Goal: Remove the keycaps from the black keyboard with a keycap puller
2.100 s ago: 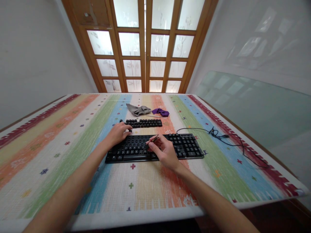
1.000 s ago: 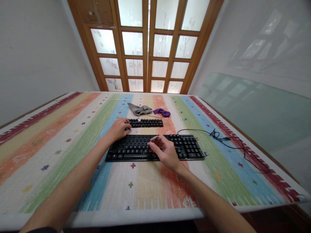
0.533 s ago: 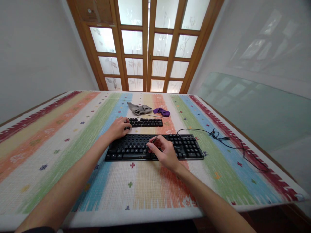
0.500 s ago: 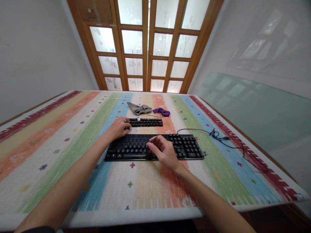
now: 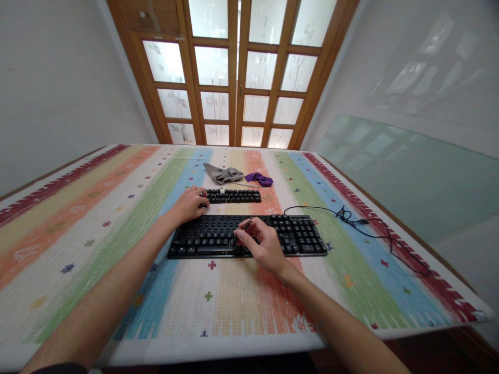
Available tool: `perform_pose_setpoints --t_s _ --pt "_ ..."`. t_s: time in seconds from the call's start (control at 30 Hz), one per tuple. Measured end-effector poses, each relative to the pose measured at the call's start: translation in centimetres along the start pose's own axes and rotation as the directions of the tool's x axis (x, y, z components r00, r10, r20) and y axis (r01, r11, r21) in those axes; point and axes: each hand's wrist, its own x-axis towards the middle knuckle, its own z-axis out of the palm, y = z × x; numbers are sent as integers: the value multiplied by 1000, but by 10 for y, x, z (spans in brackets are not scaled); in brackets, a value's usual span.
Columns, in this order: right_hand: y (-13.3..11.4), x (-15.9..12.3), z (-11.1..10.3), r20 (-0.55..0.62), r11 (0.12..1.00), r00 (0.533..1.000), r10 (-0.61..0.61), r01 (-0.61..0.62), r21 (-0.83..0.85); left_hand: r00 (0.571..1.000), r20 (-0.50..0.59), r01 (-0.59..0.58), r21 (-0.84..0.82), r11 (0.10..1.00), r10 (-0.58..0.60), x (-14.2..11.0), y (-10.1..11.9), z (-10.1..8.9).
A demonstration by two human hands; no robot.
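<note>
A black keyboard [image 5: 210, 250] lies on the table, with bare switches across its upper left part and keycaps elsewhere. Behind it, loose black keycaps [image 5: 237, 197] stand in rows. My left hand [image 5: 189, 204] rests at the left end of these rows, fingers closed on a black keycap [image 5: 203, 205] that is partly hidden. Over the keyboard's middle, my right hand [image 5: 263, 241] pinches a wire keycap puller [image 5: 231, 244], its thin wires pointing down-left above the keys near the space bar. Some keys are hidden beneath my right hand.
A crumpled grey cloth [image 5: 223, 174] and a purple cloth [image 5: 259, 179] lie behind the keycaps, with a thin rod in front of them. The keyboard's cable [image 5: 374, 231] trails to the right, loosely tangled. A striped tablecloth [image 5: 156, 317] covers the table.
My left hand has moved slightly back and left, bringing the keycap to the left end of the loose rows. My right hand stays almost still with the keycap puller.
</note>
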Motion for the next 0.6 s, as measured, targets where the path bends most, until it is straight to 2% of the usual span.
perform_pose_setpoints --t_s 0.4,0.6 --pt "0 0 -1 2 1000 1000 -9 9 0 1000 -7 -6 6 1000 6 -1 -6 1" --pt "-1 0 -1 -8 1000 1000 -7 7 -11 999 36 -18 -14 1000 19 1 -3 -1"
